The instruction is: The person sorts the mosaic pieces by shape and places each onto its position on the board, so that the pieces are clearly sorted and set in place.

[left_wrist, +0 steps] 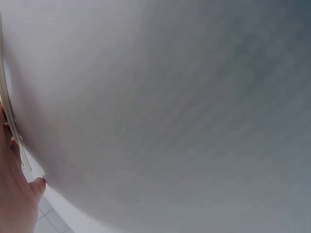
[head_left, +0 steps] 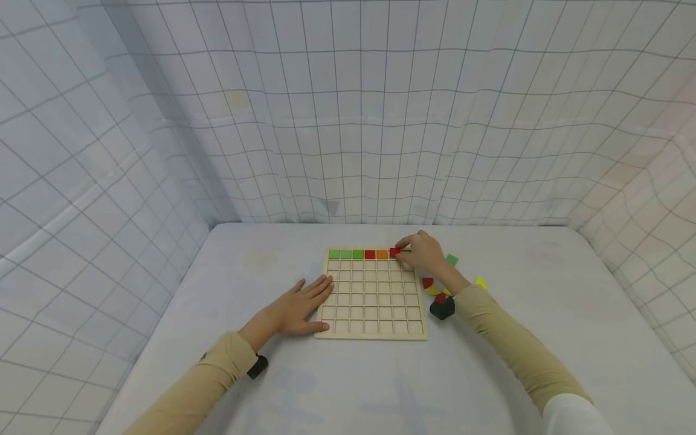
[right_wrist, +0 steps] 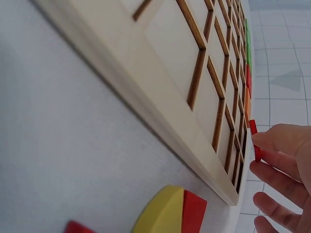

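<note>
A pale wooden grid board (head_left: pixel 371 296) lies on the table with square cells marked off by thin strips. Along its far row sit green tiles (head_left: pixel 345 254), a red tile (head_left: pixel 370 255) and an orange tile (head_left: pixel 382 254). My right hand (head_left: pixel 424 251) pinches another red tile (right_wrist: pixel 255 141) between thumb and fingers, tilted up on edge at the far row, just right of the orange one. Spread flat, my left hand (head_left: pixel 299 308) rests at the board's left edge, fingertips on the frame.
Right of the board lie red and yellow pieces (right_wrist: pixel 165 211), a green piece (head_left: pixel 452 260) and a yellow piece (head_left: pixel 481 282), partly behind the right forearm. A dark wrist device (head_left: pixel 443 308) hangs under that arm. Gridded white sheeting (head_left: pixel 359 121) encloses the table.
</note>
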